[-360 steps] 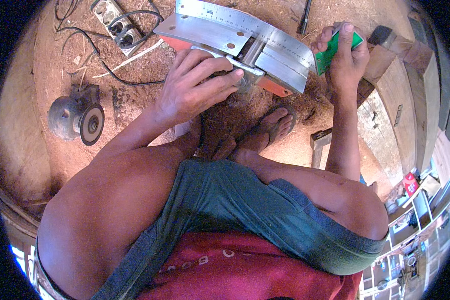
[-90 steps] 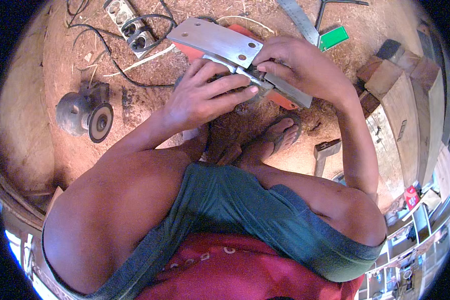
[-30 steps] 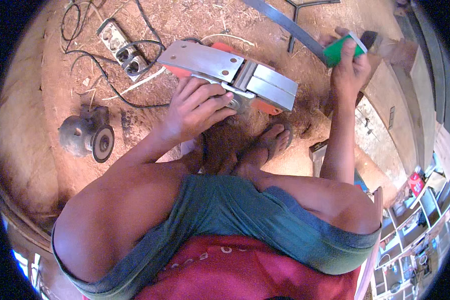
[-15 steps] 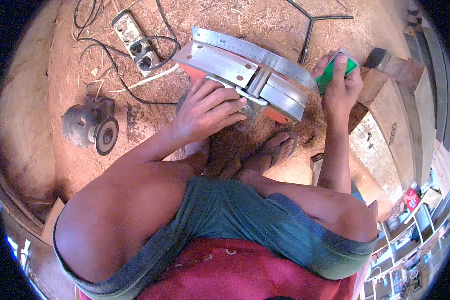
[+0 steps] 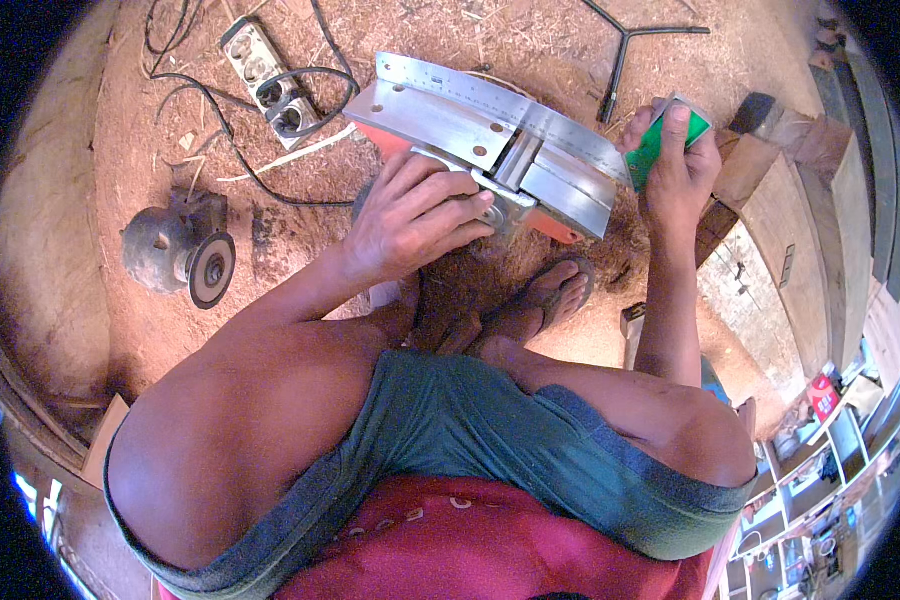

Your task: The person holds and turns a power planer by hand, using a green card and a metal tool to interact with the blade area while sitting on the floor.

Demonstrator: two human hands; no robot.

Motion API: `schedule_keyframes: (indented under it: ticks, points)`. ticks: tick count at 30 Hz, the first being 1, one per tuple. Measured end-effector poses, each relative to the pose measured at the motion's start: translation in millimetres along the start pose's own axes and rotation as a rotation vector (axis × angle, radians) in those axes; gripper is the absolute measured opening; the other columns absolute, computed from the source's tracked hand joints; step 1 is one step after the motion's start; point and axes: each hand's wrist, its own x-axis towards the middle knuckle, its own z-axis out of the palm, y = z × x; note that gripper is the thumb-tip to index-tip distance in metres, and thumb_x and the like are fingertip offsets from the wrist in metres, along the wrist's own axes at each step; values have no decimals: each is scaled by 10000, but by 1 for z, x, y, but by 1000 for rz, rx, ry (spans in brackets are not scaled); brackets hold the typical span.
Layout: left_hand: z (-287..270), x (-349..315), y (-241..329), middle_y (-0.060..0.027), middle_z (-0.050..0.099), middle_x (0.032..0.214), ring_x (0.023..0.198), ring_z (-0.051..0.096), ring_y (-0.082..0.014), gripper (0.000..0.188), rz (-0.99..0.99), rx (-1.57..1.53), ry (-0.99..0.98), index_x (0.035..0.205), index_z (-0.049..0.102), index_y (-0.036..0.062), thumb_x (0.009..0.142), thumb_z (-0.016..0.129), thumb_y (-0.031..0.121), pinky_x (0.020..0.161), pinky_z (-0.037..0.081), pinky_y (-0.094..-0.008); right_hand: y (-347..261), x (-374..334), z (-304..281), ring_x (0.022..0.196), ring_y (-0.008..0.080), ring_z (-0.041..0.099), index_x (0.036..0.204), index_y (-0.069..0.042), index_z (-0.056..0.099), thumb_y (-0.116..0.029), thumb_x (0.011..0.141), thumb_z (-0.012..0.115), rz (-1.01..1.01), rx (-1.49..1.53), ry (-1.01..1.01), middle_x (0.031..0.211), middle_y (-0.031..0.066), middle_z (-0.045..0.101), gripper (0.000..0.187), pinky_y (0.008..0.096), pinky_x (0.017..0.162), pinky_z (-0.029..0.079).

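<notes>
Our right hand (image 5: 678, 160) is closed round the green handle (image 5: 646, 158) of a steel square, thumb laid over its face, and the square's graduated blade (image 5: 500, 98) reaches leftward along the far side of an upturned electric planer (image 5: 570, 192). We have that planer just beyond our feet (image 5: 560, 285), its metal sole (image 5: 430, 122) facing up. Our left hand (image 5: 415, 215) is half curled, fingers bent over the planer's near side and holding it.

To handle this well, we would keep the left fingers on the casing, clear of the cutter slot (image 5: 515, 160) between the two plates, and stand the blade on its edge, pressing evenly rather than only from the handle end. Sighting low along that edge should serve us better; from above, we cannot tell whether it touches both plates throughout. The angle grinder (image 5: 160, 250) lies well apart on our left, and the socket strip (image 5: 257, 70) near the planer's left end.
</notes>
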Motion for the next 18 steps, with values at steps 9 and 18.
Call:
schedule_keyframes:
  ticks: [9, 18]
  points:
    - [3, -2, -1, -4, 719, 1157, 1026, 661, -246, 441, -8, -3, 12, 1124, 800, 101, 735, 958, 237, 881, 539, -426, 4, -5, 1, 749, 201, 654, 1141, 4, 627, -343, 1163, 577, 68, 76, 10, 902, 111, 683, 351, 372, 688, 578]
    - [1, 1, 1, 4, 716, 1145, 1027, 670, -237, 414, -3, 12, 0, 1104, 802, 108, 742, 955, 239, 887, 534, -414, 7, -6, 0, 759, 201, 651, 1154, 8, 620, -335, 1166, 572, 66, 76, 4, 911, 118, 680, 346, 369, 695, 574]
